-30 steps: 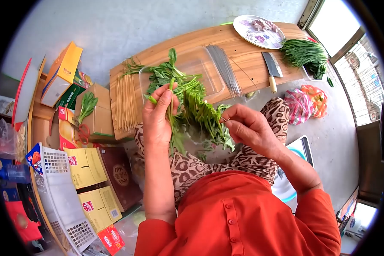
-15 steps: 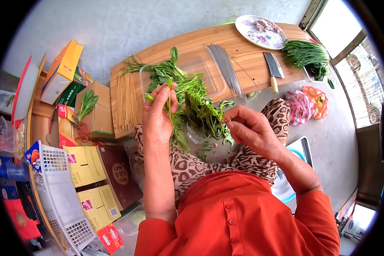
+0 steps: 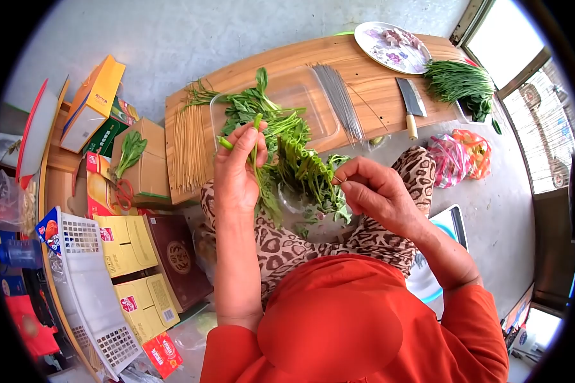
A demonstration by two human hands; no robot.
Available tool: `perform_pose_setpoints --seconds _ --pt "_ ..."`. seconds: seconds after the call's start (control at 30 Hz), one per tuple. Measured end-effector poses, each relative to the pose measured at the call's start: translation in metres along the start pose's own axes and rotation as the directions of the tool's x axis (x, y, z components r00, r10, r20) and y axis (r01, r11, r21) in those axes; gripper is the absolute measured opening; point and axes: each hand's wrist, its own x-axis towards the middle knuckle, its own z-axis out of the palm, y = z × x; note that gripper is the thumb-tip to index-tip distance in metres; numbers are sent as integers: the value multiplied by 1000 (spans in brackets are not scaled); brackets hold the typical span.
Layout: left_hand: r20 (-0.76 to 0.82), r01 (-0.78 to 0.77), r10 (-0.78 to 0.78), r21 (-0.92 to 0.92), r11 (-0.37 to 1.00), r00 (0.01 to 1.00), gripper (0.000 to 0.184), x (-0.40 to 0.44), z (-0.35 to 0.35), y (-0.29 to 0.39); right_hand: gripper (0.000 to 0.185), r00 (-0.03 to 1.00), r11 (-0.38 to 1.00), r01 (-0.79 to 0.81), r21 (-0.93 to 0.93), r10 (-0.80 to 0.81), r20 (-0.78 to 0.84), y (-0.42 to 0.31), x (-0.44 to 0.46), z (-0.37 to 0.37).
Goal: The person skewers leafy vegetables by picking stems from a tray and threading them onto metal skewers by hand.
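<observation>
One tray [image 3: 310, 94] holds greens [image 3: 257, 101]; the hands [image 3: 237, 179] [image 3: 377, 191] clamp stems [image 3: 225, 143] left, a thin skewer [image 3: 338, 180] right.

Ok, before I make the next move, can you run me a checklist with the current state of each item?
1. Left hand gripping green stalks: ok, cut ends poke out above the fingers.
2. Right hand pinching the thin stick: ok, thumb and index finger close on it beside the bunched greens.
3. Stick's far end clear of the left fingertips: cannot tell, hidden.
4. More greens to hand: ok, leafy stems lie at the plastic tray.
5. Cleaver apart from both hands: ok.
6. Cleaver fully on the table: not ok, its handle juts past the edge.
</observation>
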Motion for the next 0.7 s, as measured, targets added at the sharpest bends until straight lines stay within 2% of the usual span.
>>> perform_pose_setpoints --seconds 0.33,0.4,0.7 --pt "-37 4 -7 -82 997 999 22 0 2 0 13 1000 1000 -10 -4 10 -7 -1 0 0" --pt "-17 -5 5 -12 1000 1000 27 1 -1 -2 13 999 999 -32 -35 32 -3 -3 0 -1" --pt "-25 -26 26 7 1000 999 26 0 1 -1 13 1000 999 -27 -30 27 -6 -1 -1 -1"
